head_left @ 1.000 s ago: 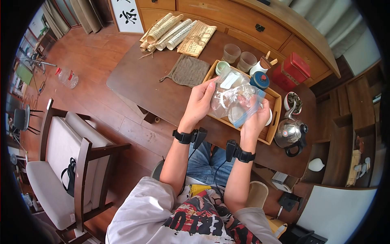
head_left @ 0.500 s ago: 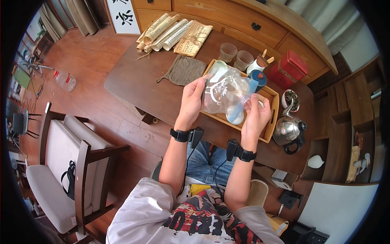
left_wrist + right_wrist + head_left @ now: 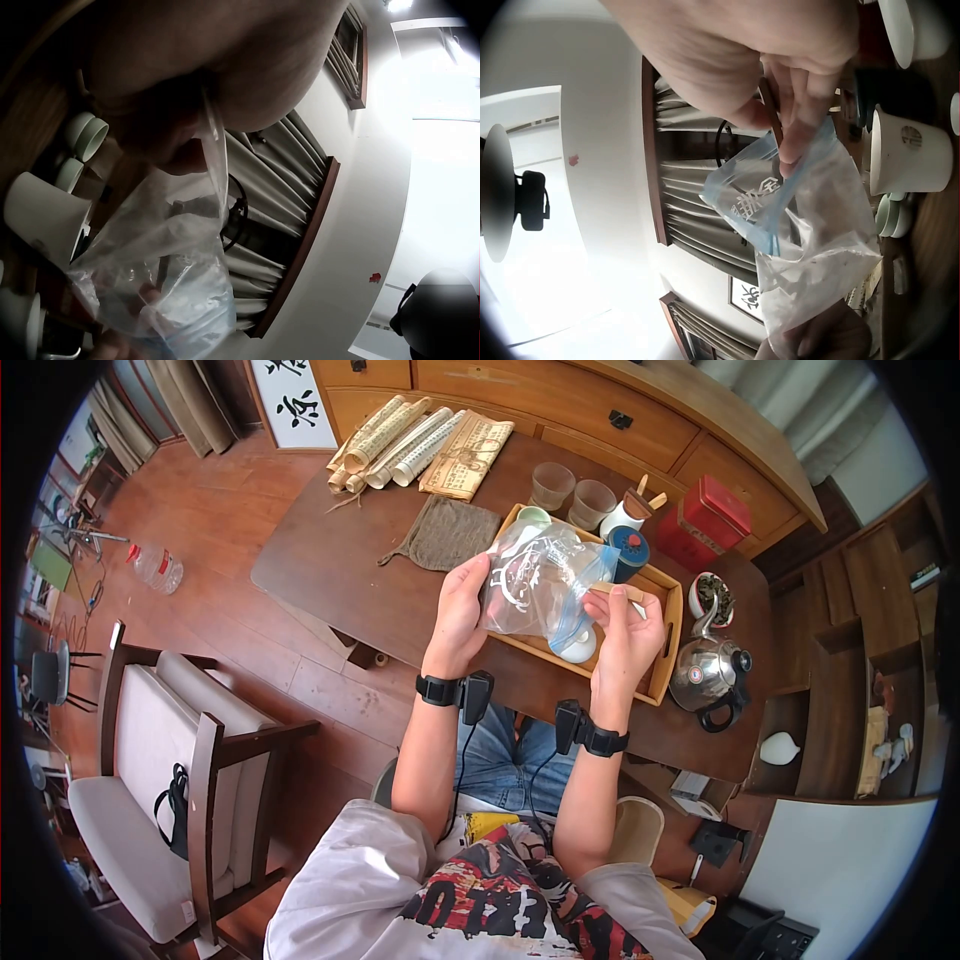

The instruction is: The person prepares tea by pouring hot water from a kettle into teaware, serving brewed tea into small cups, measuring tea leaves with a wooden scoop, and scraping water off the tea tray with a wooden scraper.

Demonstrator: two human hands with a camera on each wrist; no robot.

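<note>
Above the tray, my left hand (image 3: pixel 461 606) pinches one end of a clear zip bag (image 3: pixel 528 582) with white print and a blue zip edge. In the left wrist view the bag (image 3: pixel 169 251) hangs from my thumb and fingers. My right hand (image 3: pixel 628 632) is at the blue mouth, its thumb and fingers pinching a thin, light wooden strip (image 3: pixel 612 591). That strip (image 3: pixel 769 105) shows edge-on between the fingers in the right wrist view, its far end at the bag's opening. Part of the strip is hidden by my fingers.
Beneath the bag lies a wooden tray (image 3: pixel 668 650) with cups and a blue tin (image 3: pixel 628 550). Around it are two glasses (image 3: pixel 553 486), a red tin (image 3: pixel 708 515), a bowl of dark leaves (image 3: pixel 711 600), a steel kettle (image 3: pixel 708 672), a grey cloth (image 3: pixel 445 532) and paper scrolls (image 3: pixel 385 440).
My right hand has shifted at the bag's mouth, and the wooden strip now shows between its fingers. The bag has turned and moved slightly left with my left hand still gripping it.
</note>
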